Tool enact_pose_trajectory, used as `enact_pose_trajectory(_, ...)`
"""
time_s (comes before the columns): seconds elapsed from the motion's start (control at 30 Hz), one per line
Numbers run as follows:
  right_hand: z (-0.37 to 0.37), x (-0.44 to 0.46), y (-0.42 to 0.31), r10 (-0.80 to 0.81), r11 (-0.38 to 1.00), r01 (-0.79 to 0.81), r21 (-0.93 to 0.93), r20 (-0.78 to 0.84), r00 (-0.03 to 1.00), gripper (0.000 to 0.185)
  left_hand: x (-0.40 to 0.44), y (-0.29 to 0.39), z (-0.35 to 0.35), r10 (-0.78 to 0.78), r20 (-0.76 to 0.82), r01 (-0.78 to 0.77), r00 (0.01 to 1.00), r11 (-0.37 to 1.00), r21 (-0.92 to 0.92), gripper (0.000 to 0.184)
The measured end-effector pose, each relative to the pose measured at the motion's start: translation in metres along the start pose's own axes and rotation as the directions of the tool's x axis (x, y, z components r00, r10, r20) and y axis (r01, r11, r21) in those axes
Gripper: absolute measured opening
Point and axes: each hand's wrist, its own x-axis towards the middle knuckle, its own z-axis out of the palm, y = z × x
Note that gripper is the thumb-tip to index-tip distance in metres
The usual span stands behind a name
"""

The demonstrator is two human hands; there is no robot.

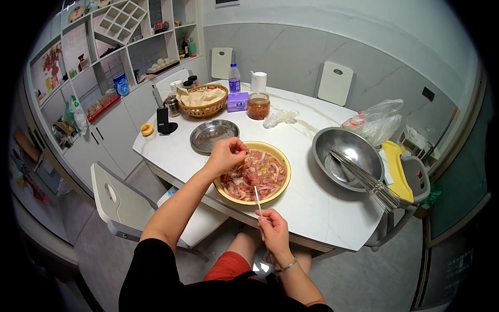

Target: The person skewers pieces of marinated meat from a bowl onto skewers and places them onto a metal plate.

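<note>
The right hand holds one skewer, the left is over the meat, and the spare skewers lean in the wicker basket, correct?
The last part is wrong: in the head view, the spare skewers lean in the large metal bowl. The rest holds.

A dining corner with shelving, pale walls and a white table
The wall (pixel 374 31) was plain and pale above, with grey marble-look panelling (pixel 280 52) below, where a dark socket (pixel 428 94) sat. White shelves (pixel 127 47) of open compartments, one with a diamond lattice rack (pixel 120 22), stood over closed white cabinets (pixel 112 140) with dark handles. The table (pixel 306 208) had a white top with faint veining. A pale chair (pixel 112 195) stood at its near left edge; two more chair backs, one upright (pixel 335 83), showed against the panelling. Grey tiles (pixel 223 249) covered the floor and caught a bright reflection. Dark-framed glass (pixel 460 182) stood at the right.
</note>
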Motion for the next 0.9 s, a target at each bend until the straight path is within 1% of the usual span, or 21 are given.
enact_pose_trajectory(0.07, 0.0, 0.0, 0.002, 0.0, 1.0, 0.0, 0.015, -0.001, 1.0, 0.017, -0.001, 0.002, 0.0, -0.058, 0.014, 0.059, 0.998, 0.996, -0.074, 0.004)
enact_pose_trajectory(0.17, 0.001, 0.0, 0.002, -0.007, 1.0, 0.007, 0.019, 0.005, 1.0, 0.017, 0.001, -0.001, 0.0, -0.066, 0.03, 0.069, 0.997, 0.992, -0.108, 0.003)
enact_pose_trajectory(0.3, 0.0, 0.001, 0.002, 0.006, 0.999, -0.007, 0.043, 0.013, 1.0, 0.018, 0.002, -0.005, -0.002, -0.062, 0.056, 0.068, 0.997, 0.992, -0.111, 0.003)
enact_pose_trajectory(0.4, 0.001, 0.001, 0.003, 0.008, 0.998, -0.009, 0.066, 0.016, 1.0, 0.017, 0.002, -0.006, -0.004, -0.069, 0.083, 0.075, 0.994, 0.995, -0.064, 0.003)
enact_pose_trajectory(0.47, 0.001, 0.001, 0.005, 0.006, 0.997, -0.007, 0.071, 0.02, 1.0, 0.017, 0.003, -0.01, -0.004, -0.061, 0.124, 0.077, 0.99, 0.989, -0.125, 0.004)
enact_pose_trajectory(0.5, 0.001, 0.002, 0.007, -0.004, 0.998, 0.004, 0.055, 0.011, 1.0, 0.017, 0.002, -0.008, -0.005, -0.062, 0.124, 0.078, 0.99, 0.989, -0.125, 0.004)
enact_pose_trajectory(0.57, 0.004, 0.002, 0.009, -0.014, 0.999, 0.014, 0.039, 0.003, 1.0, 0.017, 0.001, -0.001, -0.007, -0.148, 0.185, 0.188, 0.972, 0.958, -0.218, 0.004)
enact_pose_trajectory(0.6, 0.005, 0.002, 0.009, -0.046, 0.999, 0.046, 0.002, -0.009, 0.999, 0.017, 0.001, 0.0, -0.007, -0.148, 0.185, 0.188, 0.971, 0.958, -0.218, 0.004)
enact_pose_trajectory(0.63, 0.006, 0.002, 0.009, -0.079, 0.996, 0.078, -0.035, -0.02, 0.997, 0.016, 0.002, 0.001, -0.007, -0.172, 0.204, 0.224, 0.964, 0.937, -0.269, 0.005)
enact_pose_trajectory(0.67, 0.006, 0.002, 0.008, -0.079, 0.996, 0.078, -0.034, -0.02, 0.997, 0.016, 0.002, 0.001, -0.008, -0.194, 0.224, 0.26, 0.955, 0.912, -0.318, 0.005)
enact_pose_trajectory(0.7, 0.005, 0.002, 0.007, -0.05, 0.999, 0.05, 0.002, -0.01, 0.999, 0.016, 0.003, -0.003, -0.007, -0.195, 0.223, 0.26, 0.955, 0.912, -0.318, 0.005)
enact_pose_trajectory(0.77, 0.004, 0.004, 0.006, -0.025, 0.999, 0.025, 0.037, 0.005, 1.0, 0.016, 0.006, -0.01, -0.007, -0.132, 0.164, 0.181, 0.978, 0.926, -0.332, 0.005)
enact_pose_trajectory(0.83, 0.002, 0.005, 0.006, -0.014, 0.996, 0.011, 0.091, 0.029, 0.999, 0.016, 0.004, -0.005, -0.006, -0.138, 0.156, 0.187, 0.978, 0.915, -0.358, 0.005)
enact_pose_trajectory(0.9, 0.001, 0.005, 0.006, -0.022, 0.997, 0.02, 0.08, 0.029, 0.999, 0.016, 0.003, 0.001, -0.004, -0.146, 0.151, 0.194, 0.978, 0.903, -0.384, 0.005)
